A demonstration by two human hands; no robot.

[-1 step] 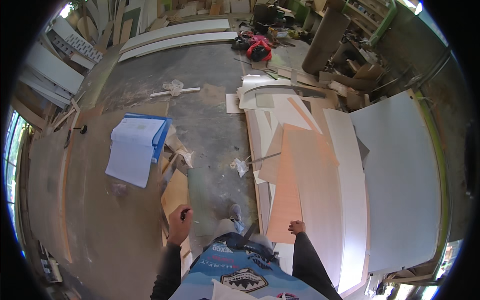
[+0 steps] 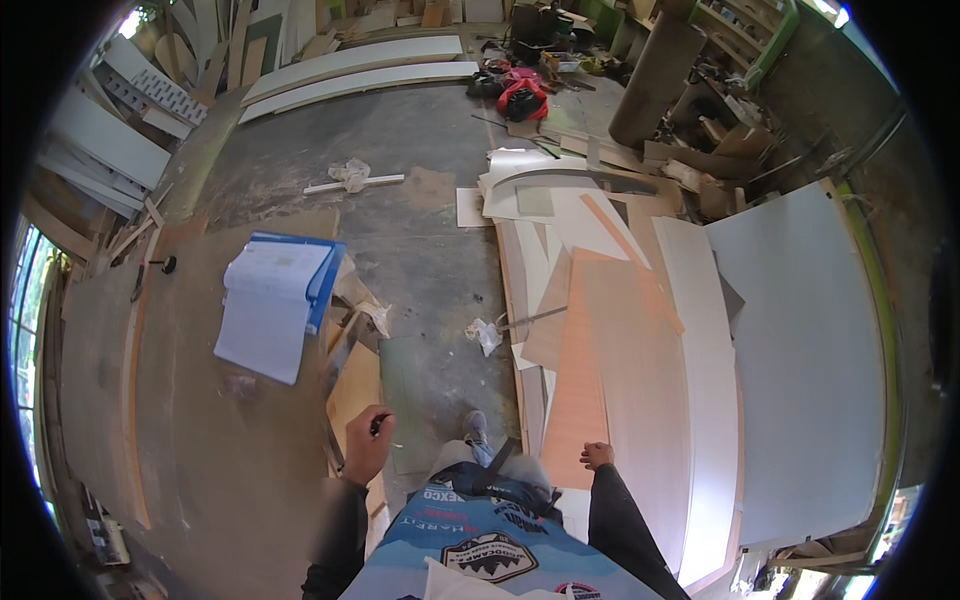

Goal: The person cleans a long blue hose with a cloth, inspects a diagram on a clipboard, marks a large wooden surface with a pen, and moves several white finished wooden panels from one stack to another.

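Note:
My left hand [image 2: 367, 447] is raised beside the near right edge of a brown board-topped table, over wood offcuts [image 2: 355, 390]. Its fingers are curled round a small dark object [image 2: 377, 425], too small to name. On that table, ahead of the hand, lies a blue folder [image 2: 325, 290] with white paper sheets [image 2: 262, 325] spread open on it. My right hand [image 2: 597, 456] hangs over the near end of an orange-toned wood sheet [image 2: 575, 400]. Its fingers are bent inward, and whether anything is in them is hidden.
Stacked wood-toned and white sheets [image 2: 640, 380] lie to my right, beside a large pale panel [image 2: 800, 370]. A grey floor aisle [image 2: 440, 270] runs between table and stack, with crumpled plastic [image 2: 487, 336] on it. Long white boards [image 2: 360, 90] and a red bag [image 2: 523, 100] lie farther off.
The whole view has shifted very slightly. Both hands keep nearly the same pose and place, with the small dark object still in my left hand.

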